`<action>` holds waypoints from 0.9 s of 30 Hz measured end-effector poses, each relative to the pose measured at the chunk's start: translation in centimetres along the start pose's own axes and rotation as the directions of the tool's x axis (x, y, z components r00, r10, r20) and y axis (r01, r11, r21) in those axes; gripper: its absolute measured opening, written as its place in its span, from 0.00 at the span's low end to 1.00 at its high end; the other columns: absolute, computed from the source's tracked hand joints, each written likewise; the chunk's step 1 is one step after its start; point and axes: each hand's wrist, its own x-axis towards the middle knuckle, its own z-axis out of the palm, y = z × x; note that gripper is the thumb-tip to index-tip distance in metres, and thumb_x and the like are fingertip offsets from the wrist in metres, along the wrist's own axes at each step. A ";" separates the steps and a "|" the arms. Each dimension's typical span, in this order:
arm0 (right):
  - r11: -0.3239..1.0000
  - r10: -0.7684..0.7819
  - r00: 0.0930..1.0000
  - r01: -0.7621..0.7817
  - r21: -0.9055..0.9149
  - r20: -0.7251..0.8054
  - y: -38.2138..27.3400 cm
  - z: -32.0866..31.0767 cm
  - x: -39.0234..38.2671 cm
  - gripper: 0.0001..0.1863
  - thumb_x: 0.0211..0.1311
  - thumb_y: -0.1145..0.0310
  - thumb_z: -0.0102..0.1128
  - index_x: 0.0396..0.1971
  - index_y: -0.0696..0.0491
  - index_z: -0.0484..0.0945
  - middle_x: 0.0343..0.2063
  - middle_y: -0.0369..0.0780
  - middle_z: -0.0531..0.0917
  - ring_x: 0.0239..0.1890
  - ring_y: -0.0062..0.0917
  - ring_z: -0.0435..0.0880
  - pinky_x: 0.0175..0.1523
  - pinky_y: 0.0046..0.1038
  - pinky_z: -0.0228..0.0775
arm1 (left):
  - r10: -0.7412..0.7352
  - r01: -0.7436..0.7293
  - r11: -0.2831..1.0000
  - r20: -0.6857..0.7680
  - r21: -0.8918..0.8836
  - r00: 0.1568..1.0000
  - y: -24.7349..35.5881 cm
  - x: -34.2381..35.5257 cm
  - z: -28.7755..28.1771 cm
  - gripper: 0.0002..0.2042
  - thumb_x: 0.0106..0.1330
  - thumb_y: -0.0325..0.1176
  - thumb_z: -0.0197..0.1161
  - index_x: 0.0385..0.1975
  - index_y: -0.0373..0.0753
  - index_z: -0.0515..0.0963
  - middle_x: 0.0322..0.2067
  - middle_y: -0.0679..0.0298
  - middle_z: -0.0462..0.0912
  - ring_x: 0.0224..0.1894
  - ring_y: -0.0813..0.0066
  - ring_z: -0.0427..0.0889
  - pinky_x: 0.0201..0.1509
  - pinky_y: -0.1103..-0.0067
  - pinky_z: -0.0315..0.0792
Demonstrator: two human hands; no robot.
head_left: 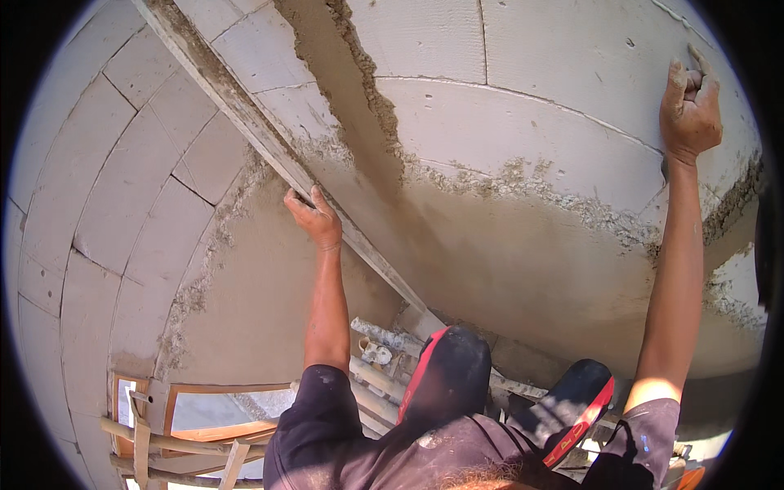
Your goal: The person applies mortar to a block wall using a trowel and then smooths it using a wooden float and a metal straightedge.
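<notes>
My left hand (314, 216) grips a long, narrow straightedge (245, 114) smeared with mortar. The straightedge slants along the inner corner of the wall, from the upper left down toward my knees. Beside it, a vertical band of wet mortar (347, 106) with ragged edges runs down the block wall. High on the right, my right hand (690, 118) is raised close to the pale blocks (563, 49). Its fingers are curled, with the index finger reaching further up. Whatever they may hold is too small or hidden to name.
Smooth grey-brown plaster (523, 261) covers the lower wall on both sides of the corner. Wooden poles (380, 377) lie below, next to my knees (449, 371). A wood-framed window (220, 412) with crossing timbers is at lower left. Something orange (691, 478) shows at lower right.
</notes>
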 end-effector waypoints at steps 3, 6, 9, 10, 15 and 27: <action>0.988 -0.054 0.999 0.053 -0.146 -0.001 0.3 -0.3 0.7 0.19 0.64 0.51 0.65 0.50 0.44 0.82 0.17 0.24 0.76 0.18 0.11 0.73 0.26 0.20 0.67 | -0.040 0.043 0.990 0.022 -0.132 0.999 4.3 -4.4 1.1 0.22 0.72 0.36 0.59 0.55 0.26 0.63 0.47 0.45 0.71 0.47 0.52 0.73 0.53 0.64 0.68; 0.986 0.135 0.972 -0.150 0.066 0.194 -1.1 -1.7 0.0 0.18 0.64 0.54 0.65 0.48 0.48 0.81 0.19 0.29 0.79 0.21 0.17 0.78 0.29 0.24 0.71 | -0.020 0.030 0.993 0.087 -0.113 0.996 8.2 -8.5 0.4 0.23 0.74 0.38 0.56 0.57 0.25 0.62 0.48 0.47 0.70 0.50 0.56 0.72 0.56 0.67 0.67; 0.928 0.091 0.879 -0.245 0.280 0.468 -4.8 -6.2 1.6 0.20 0.63 0.54 0.65 0.46 0.53 0.80 0.23 0.39 0.82 0.26 0.25 0.82 0.32 0.29 0.74 | -0.044 0.125 0.916 0.213 -0.382 0.976 14.0 -12.8 1.6 0.23 0.73 0.37 0.56 0.58 0.25 0.61 0.50 0.47 0.69 0.52 0.58 0.72 0.58 0.68 0.66; 0.879 0.050 0.856 -0.283 0.385 0.515 -8.8 -6.8 1.4 0.21 0.63 0.54 0.66 0.47 0.54 0.79 0.25 0.39 0.82 0.27 0.27 0.83 0.33 0.30 0.75 | -0.046 0.109 0.951 0.219 -0.288 0.975 13.6 -13.6 0.7 0.23 0.73 0.35 0.58 0.58 0.25 0.61 0.48 0.48 0.70 0.50 0.59 0.72 0.55 0.68 0.68; 0.859 -0.004 0.721 -0.352 0.373 0.692 -17.1 -13.5 3.8 0.34 0.63 0.43 0.62 0.53 0.59 0.73 0.37 0.45 0.82 0.40 0.36 0.84 0.44 0.38 0.76 | 0.026 0.319 0.801 0.561 -0.507 0.828 18.2 -18.7 1.7 0.24 0.67 0.33 0.64 0.56 0.27 0.63 0.47 0.47 0.72 0.43 0.54 0.78 0.48 0.66 0.73; 0.927 0.160 0.746 -0.338 0.161 0.646 -18.3 -20.0 2.5 0.27 0.53 0.47 0.69 0.37 0.58 0.74 0.30 0.46 0.82 0.29 0.43 0.82 0.34 0.43 0.74 | 0.494 0.166 0.716 0.660 -0.678 0.566 23.0 -22.2 1.8 0.23 0.61 0.30 0.71 0.50 0.28 0.67 0.38 0.46 0.72 0.37 0.44 0.79 0.41 0.64 0.76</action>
